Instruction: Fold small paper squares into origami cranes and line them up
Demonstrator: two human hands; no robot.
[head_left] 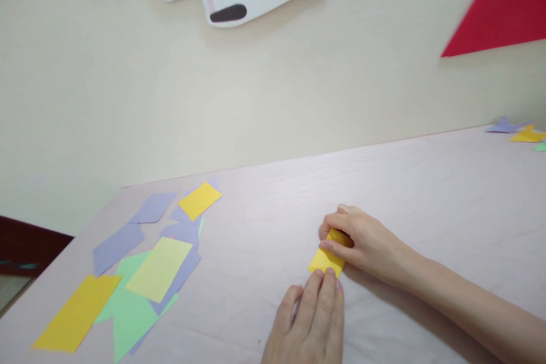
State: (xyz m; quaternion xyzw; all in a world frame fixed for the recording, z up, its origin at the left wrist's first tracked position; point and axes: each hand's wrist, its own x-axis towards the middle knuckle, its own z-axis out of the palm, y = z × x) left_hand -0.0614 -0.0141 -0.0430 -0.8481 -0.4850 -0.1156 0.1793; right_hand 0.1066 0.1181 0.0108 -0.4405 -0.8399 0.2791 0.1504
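The pale table (239, 250) is carrying partly overlapping coloured sheets (160, 270) at left; a yellow paper (326, 260) is lying mid-table; small pieces (528, 135) are sitting far right.

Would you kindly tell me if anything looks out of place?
Only slightly: at the left, a pale yellow sheet lies askew over green paper and purple paper, in a loose spread rather than a squared stack. Nothing looks spilled, and the yellow paper in the right hand shows no visible tear.
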